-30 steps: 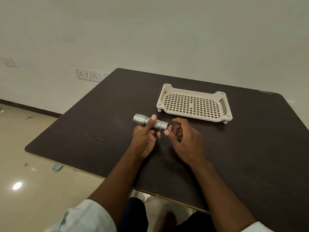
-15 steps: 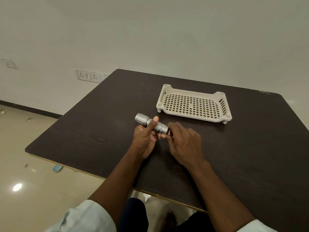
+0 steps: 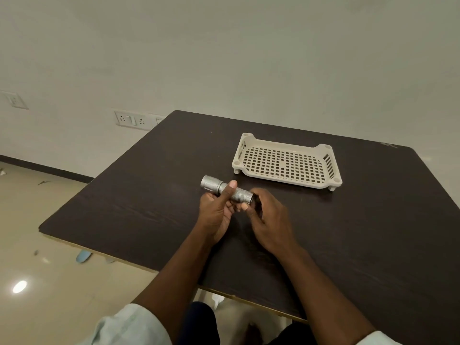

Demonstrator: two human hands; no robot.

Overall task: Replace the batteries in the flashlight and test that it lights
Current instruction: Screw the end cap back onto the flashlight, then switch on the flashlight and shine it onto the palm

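A silver metal flashlight point(image 3: 211, 184) is held level above the dark table point(image 3: 373, 232), its wide head pointing left. My left hand point(image 3: 219, 212) grips the middle of its body, thumb over the top. My right hand point(image 3: 268, 220) is at the flashlight's tail end, fingers curled around a small dark part point(image 3: 257, 204) pressed against the open end. What that part is stays mostly hidden by the fingers. No loose batteries show.
A cream perforated plastic tray point(image 3: 287, 161) stands on the table behind the hands, with nothing in it. Beyond the table's left edge lies the tiled floor point(image 3: 37, 245); wall sockets point(image 3: 130, 119) sit on the wall behind.
My right hand has closed in on the flashlight's tail end, from a small gap to touching it. The left hand and flashlight stayed almost still.
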